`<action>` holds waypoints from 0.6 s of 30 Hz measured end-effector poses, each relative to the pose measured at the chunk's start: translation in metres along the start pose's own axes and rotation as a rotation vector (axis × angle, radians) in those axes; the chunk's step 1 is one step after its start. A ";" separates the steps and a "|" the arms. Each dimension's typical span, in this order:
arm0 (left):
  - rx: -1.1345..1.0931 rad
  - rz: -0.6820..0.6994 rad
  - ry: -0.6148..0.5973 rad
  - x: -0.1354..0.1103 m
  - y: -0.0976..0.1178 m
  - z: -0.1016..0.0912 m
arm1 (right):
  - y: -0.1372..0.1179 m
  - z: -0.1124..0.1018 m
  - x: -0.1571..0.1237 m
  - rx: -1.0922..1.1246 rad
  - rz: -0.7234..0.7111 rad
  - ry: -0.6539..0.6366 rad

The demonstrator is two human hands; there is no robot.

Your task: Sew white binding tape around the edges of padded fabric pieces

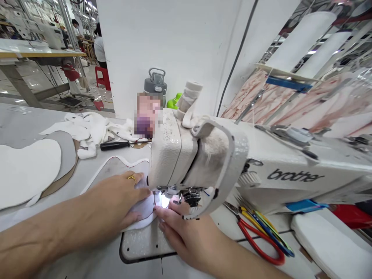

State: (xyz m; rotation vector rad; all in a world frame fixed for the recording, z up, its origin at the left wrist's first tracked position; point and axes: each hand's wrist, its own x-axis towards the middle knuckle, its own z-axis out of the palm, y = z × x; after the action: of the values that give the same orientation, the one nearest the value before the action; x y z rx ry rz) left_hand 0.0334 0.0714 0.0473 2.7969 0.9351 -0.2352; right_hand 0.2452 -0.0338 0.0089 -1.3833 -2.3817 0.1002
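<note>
A white padded fabric piece (pixel 142 209) with a white piped edge lies under the presser foot (pixel 171 192) of a white Brother sewing machine (pixel 200 162). My left hand (pixel 114 197), with a gold ring on one finger, presses flat on the fabric from the left. My right hand (pixel 180 232) holds the fabric's near edge with its fingertips, just in front of the foot. The machine head hides the far part of the fabric, and the needle is hard to make out.
Red-handled scissors (pixel 258 242) and several coloured snips lie to the right. A black screwdriver (pixel 114 145), white fabric scraps (pixel 90 130) and stacked cut pieces (pixel 26 170) lie on the table's left. A bottle (pixel 155 87) stands behind the machine, with a person (pixel 99 48) in the distance.
</note>
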 end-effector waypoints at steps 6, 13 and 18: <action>0.001 0.004 -0.005 0.003 0.002 -0.005 | -0.002 -0.002 0.003 0.021 -0.031 0.082; 0.015 -0.014 0.017 0.003 0.006 -0.006 | -0.002 -0.001 0.002 0.011 -0.012 0.038; 0.016 -0.044 0.053 0.005 0.006 0.000 | -0.001 0.000 0.002 0.033 -0.007 0.051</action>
State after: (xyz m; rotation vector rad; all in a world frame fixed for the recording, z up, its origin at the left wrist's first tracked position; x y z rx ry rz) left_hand 0.0413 0.0699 0.0472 2.8117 1.0123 -0.1757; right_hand 0.2432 -0.0324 0.0096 -1.3469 -2.3330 0.1005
